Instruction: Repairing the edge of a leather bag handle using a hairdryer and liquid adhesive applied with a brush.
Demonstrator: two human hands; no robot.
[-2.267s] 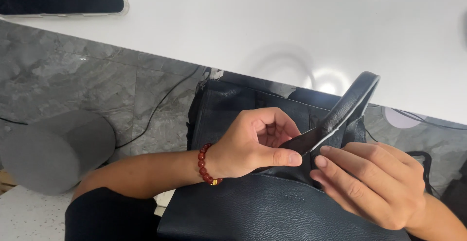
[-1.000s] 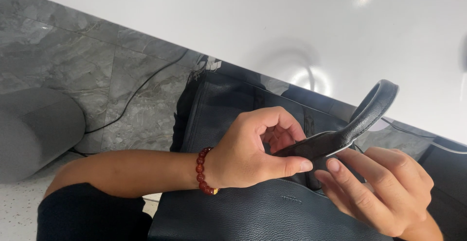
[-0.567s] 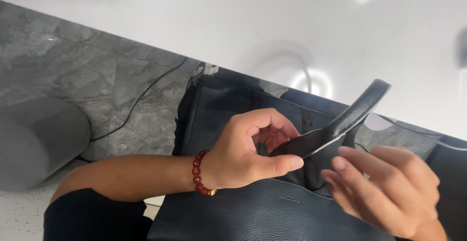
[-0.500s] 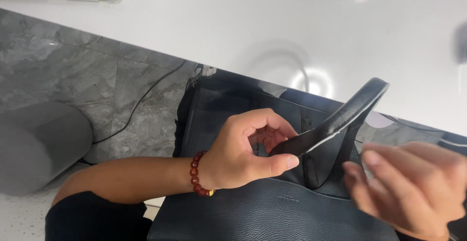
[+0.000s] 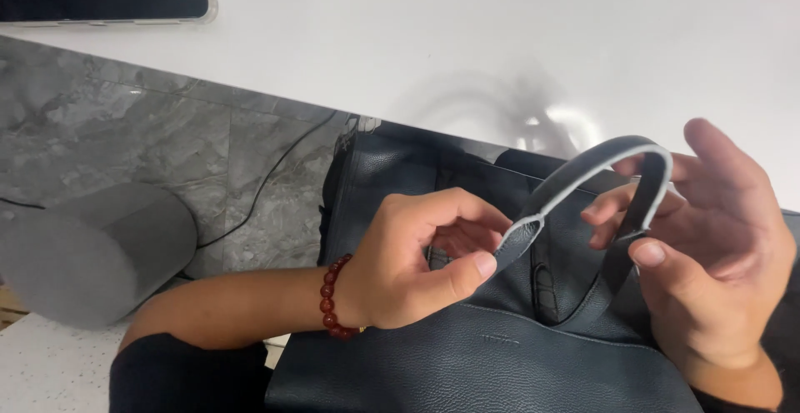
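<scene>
**Bare hands, one beaded wrist**

The person works with both hands bare, no gloves and no rings showing. The left hand [image 5: 417, 267] sits near the middle of the frame, and its wrist carries a bracelet [image 5: 331, 300] of round, dark red beads with one small gold-coloured bead at its lower end. A dark sleeve [image 5: 179, 375] covers the upper arm at the lower left. The right hand [image 5: 717, 246], at the right edge, wears nothing visible on fingers or wrist.
</scene>
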